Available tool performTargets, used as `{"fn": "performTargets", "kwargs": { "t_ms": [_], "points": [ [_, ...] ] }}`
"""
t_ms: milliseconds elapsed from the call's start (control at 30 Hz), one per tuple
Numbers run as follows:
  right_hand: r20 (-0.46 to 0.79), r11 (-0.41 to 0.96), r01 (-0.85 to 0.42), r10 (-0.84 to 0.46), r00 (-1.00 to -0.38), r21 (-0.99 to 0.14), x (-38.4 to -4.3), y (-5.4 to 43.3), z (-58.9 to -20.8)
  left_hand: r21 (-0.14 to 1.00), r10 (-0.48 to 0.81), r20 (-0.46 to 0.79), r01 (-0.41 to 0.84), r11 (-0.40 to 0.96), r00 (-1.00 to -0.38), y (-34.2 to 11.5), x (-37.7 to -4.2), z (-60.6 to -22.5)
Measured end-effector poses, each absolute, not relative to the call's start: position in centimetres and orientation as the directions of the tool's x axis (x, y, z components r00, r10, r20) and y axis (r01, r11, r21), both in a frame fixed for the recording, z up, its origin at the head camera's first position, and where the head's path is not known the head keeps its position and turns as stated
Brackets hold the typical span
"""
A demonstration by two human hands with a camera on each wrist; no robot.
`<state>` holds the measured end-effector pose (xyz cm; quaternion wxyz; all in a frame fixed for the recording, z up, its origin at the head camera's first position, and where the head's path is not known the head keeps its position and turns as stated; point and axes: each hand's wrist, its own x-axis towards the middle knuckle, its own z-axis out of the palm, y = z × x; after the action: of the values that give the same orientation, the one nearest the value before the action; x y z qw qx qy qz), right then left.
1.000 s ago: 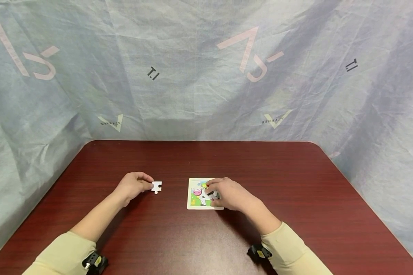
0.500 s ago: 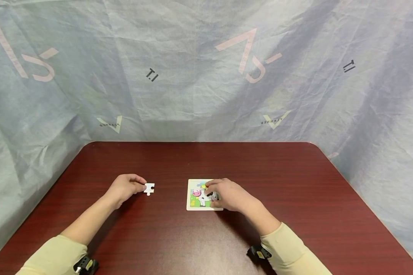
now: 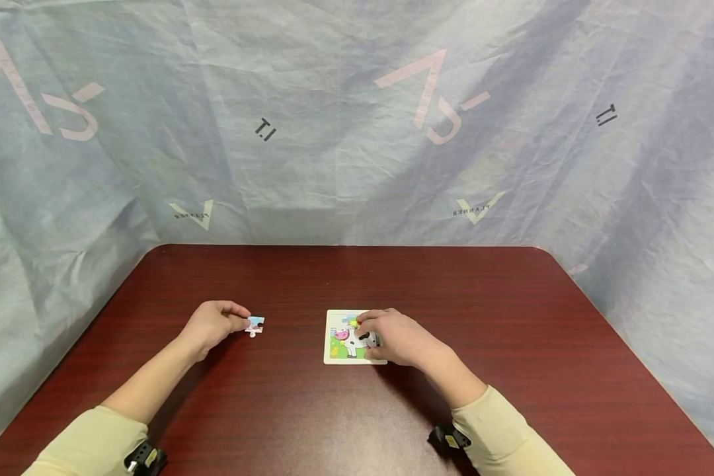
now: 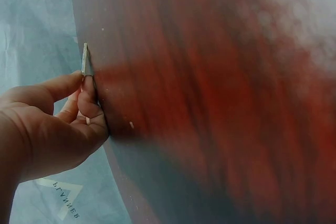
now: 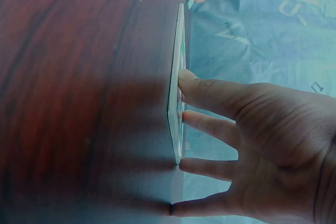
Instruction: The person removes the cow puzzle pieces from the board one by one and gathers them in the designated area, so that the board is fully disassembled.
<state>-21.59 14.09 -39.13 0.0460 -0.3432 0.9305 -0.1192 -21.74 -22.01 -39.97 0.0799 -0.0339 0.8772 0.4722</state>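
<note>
Between the thumb and fingers of my left hand [image 3: 211,329] is a small jigsaw puzzle piece [image 3: 254,324], pale blue and white with a knob pointing toward me. In the left wrist view the piece [image 4: 86,60] is seen edge-on, pinched at its near end. To the right lies a square cow puzzle [image 3: 340,354] with a cream border. My right hand [image 3: 401,338] covers its right side. In the right wrist view the thumb [image 5: 197,86] and straight, spread fingers [image 5: 210,128] rest on the face of the puzzle board [image 5: 176,77].
Both things are on a dark red wooden table [image 3: 309,410] with rounded far corners. A grey printed cloth [image 3: 321,165] hangs behind it and at both sides. Each sleeve has a black strap device [image 3: 449,437] near its cuff.
My left hand has drawn the piece a little to the left, away from the cow puzzle. Its face looked plain white before and shows blue now. My right hand stays put.
</note>
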Motion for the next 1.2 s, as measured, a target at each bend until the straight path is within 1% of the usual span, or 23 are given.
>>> {"fn": "performTargets", "kwargs": {
  "t_ms": [300, 600, 933, 1200],
  "points": [
    [-0.001, 0.739, -0.620, -0.643, -0.766, -0.261, -21.5, 14.1, -39.2, 0.824, 0.027, -0.151, -0.111, 0.556, -0.988, -22.1, -21.6, -40.0],
    [-0.044, 0.785, -0.555, -0.587, -0.808, -0.277, -21.6, 14.0, -39.2, 0.821, 0.034, -0.157, -0.111, 0.560, -0.987, -22.1, -21.7, -40.0],
    [-0.015, 0.749, -0.577, -0.615, -0.789, -0.326, -21.7, 14.3, -39.2, 0.809, 0.027, -0.154, -0.110, 0.578, -0.988, -21.8, -21.7, -39.9],
    [0.007, 0.729, -0.609, -0.639, -0.769, -0.310, -21.8, 14.3, -39.3, 0.828, 0.014, -0.110, -0.084, 0.554, -0.994, -20.4, -21.4, -39.5]
  ]
}}
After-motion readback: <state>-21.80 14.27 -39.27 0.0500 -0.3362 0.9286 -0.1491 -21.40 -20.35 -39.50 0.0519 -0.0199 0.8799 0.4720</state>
